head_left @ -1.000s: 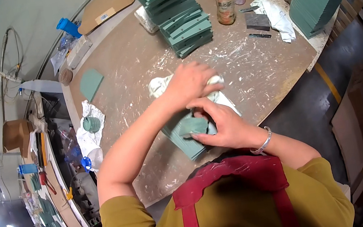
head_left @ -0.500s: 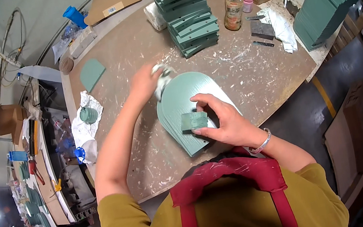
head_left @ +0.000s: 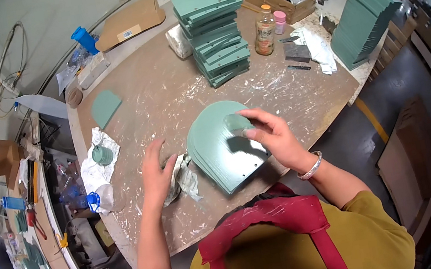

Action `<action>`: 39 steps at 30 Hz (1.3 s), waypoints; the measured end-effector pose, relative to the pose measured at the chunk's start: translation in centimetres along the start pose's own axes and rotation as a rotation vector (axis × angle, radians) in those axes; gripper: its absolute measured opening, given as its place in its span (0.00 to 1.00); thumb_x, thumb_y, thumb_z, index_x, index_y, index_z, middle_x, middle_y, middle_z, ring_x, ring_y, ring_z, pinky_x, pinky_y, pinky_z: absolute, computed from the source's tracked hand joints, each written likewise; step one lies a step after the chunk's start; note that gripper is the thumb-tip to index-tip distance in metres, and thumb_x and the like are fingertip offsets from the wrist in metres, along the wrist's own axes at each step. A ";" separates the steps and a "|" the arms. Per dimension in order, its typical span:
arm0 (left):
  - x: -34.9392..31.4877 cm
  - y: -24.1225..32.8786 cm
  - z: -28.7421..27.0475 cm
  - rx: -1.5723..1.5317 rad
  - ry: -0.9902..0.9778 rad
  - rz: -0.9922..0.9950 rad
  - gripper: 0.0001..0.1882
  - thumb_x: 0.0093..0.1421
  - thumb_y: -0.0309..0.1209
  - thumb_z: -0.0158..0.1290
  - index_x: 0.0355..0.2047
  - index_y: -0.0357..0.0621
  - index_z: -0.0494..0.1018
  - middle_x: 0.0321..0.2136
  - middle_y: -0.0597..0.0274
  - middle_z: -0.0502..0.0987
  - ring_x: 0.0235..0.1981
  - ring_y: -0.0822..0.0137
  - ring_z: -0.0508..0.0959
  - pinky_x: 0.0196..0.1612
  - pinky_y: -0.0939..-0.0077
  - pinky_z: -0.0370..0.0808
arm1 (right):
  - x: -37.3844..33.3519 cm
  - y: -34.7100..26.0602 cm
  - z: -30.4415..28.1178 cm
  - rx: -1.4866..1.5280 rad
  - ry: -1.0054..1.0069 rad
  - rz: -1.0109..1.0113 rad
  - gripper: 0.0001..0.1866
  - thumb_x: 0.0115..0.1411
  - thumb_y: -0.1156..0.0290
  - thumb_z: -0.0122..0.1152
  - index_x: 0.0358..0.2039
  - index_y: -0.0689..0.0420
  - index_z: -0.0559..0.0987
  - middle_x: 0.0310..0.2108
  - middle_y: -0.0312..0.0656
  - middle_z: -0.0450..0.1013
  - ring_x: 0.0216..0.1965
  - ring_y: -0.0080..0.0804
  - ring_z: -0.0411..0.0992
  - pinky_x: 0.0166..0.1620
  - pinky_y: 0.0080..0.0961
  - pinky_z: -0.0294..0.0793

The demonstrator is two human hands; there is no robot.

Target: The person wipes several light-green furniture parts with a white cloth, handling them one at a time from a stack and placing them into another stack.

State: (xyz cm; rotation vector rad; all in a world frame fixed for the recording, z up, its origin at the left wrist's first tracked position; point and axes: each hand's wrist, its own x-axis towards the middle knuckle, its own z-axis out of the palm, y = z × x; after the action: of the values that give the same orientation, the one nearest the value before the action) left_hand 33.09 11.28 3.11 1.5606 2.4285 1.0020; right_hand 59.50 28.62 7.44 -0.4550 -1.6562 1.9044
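Note:
Fingers apart and holding nothing, my left hand is just over a crumpled whitish cloth. That cloth lies on the table against the left side of a stack of green arch-shaped panels. Between the thumb and fingers of my right hand is a small green block, raised over the top panel and casting a shadow on it. Two small holes show near the straight edge of that panel.
A tall stack of green panels stands at the back of the table, another leaning stack at the right. Nearby are a glass bottle, a pink-capped jar and a dark block. One loose panel lies left.
My left hand has let go of the cloth and moved from the panels' upper left to their lower left. The right hand has lifted the green block and turned it.

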 end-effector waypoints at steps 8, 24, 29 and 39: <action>0.3 5.9 -0.7 -0.302 0.057 0.110 0.12 0.58 0.24 0.58 0.43 0.39 0.77 0.43 0.53 0.77 0.43 0.55 0.78 0.45 0.67 0.75 | -2.2 -0.7 -1.9 0.637 0.083 0.090 0.24 0.71 0.61 0.50 0.60 0.66 0.67 0.49 0.45 0.72 0.49 0.34 0.72 0.57 0.35 0.72; -1.3 13.0 -0.5 -0.045 0.019 0.341 0.11 0.52 0.27 0.64 0.36 0.40 0.78 0.36 0.56 0.78 0.37 0.57 0.79 0.40 0.67 0.74 | -0.4 1.2 -8.3 0.954 -0.113 0.160 0.30 0.72 0.52 0.45 0.61 0.65 0.65 0.48 0.44 0.71 0.43 0.32 0.71 0.51 0.32 0.71; -2.5 19.4 3.5 0.436 -0.046 0.321 0.34 0.50 0.42 0.66 0.56 0.41 0.71 0.56 0.49 0.72 0.53 0.48 0.74 0.53 0.60 0.71 | 1.6 2.7 -12.5 1.043 -0.168 0.349 0.24 0.72 0.54 0.46 0.57 0.61 0.69 0.47 0.47 0.74 0.42 0.34 0.73 0.49 0.33 0.74; -4.6 20.8 6.4 0.645 -0.112 0.202 0.39 0.46 0.37 0.68 0.60 0.44 0.69 0.58 0.45 0.71 0.55 0.47 0.75 0.53 0.60 0.74 | 3.8 3.2 -17.9 0.899 -0.244 0.566 0.21 0.71 0.58 0.51 0.54 0.62 0.70 0.44 0.47 0.75 0.40 0.33 0.75 0.46 0.32 0.77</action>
State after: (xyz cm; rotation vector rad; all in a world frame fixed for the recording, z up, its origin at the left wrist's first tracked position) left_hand 54.08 16.00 8.57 1.9987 2.7005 0.1148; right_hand 66.52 44.79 1.62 -0.3277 -0.6450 2.9494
